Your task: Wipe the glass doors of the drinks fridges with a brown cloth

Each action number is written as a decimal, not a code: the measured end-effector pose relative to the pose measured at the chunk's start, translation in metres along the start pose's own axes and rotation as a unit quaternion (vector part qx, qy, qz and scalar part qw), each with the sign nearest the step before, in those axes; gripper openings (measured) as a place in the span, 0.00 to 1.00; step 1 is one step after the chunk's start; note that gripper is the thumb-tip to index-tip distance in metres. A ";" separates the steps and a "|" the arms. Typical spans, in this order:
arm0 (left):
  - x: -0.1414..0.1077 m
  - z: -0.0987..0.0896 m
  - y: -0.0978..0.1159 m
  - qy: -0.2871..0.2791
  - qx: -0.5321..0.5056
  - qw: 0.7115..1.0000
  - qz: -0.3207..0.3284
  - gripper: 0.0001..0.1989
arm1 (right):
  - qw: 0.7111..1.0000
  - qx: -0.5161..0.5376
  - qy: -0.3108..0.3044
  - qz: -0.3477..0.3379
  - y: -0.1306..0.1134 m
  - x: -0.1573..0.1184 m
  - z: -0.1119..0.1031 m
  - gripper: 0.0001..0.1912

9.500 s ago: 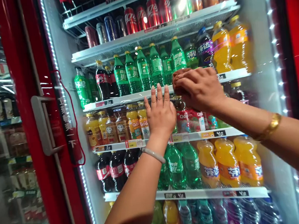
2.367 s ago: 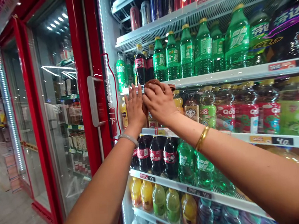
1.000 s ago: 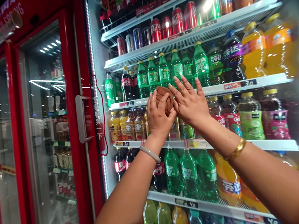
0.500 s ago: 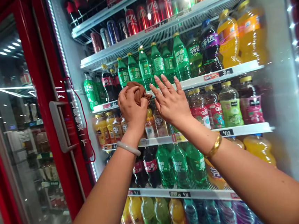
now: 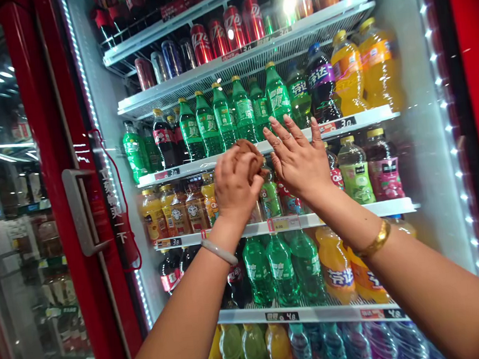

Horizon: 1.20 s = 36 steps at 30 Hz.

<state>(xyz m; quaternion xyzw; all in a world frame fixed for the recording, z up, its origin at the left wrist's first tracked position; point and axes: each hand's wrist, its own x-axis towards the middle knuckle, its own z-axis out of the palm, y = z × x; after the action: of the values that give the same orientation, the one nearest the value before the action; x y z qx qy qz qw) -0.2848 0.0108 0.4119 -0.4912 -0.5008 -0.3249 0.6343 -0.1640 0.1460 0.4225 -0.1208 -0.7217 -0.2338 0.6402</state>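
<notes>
My left hand (image 5: 236, 182) is closed round a crumpled brown cloth (image 5: 249, 152), at the front edge of a white shelf (image 5: 204, 164) in a drinks fridge. Just to its right, my right hand (image 5: 298, 155) is spread with fingers apart and holds nothing; its fingertips overlap the same shelf edge. Whether the fingers touch it I cannot tell. Green soda bottles (image 5: 224, 116) stand on this shelf behind the hands. Below, small juice bottles (image 5: 195, 203) are partly hidden by my hands. A pale bangle circles my left wrist, a gold one my right.
Red cans (image 5: 234, 26) fill the shelf above, and orange soda bottles (image 5: 347, 72) stand at its right below. Lower shelves hold more green bottles (image 5: 281, 268). On the left is a red door frame with a grey handle (image 5: 83, 212) and a thin red cord (image 5: 119, 195).
Both hands have moved right along the shelf edge, the left still gripping the cloth. The view has shifted, so the fridge appears further left.
</notes>
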 end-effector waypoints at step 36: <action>-0.041 0.012 0.066 -0.011 -0.035 0.999 0.015 0.18 | 0.997 -0.010 0.026 0.066 0.019 -0.048 -0.008 0.33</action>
<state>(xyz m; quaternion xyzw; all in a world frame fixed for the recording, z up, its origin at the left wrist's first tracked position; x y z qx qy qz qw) -0.2407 0.0394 0.3529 -0.5237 -0.4890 -0.3274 0.6160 -0.1409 0.1640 0.3795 -0.1687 -0.6930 -0.2016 0.6714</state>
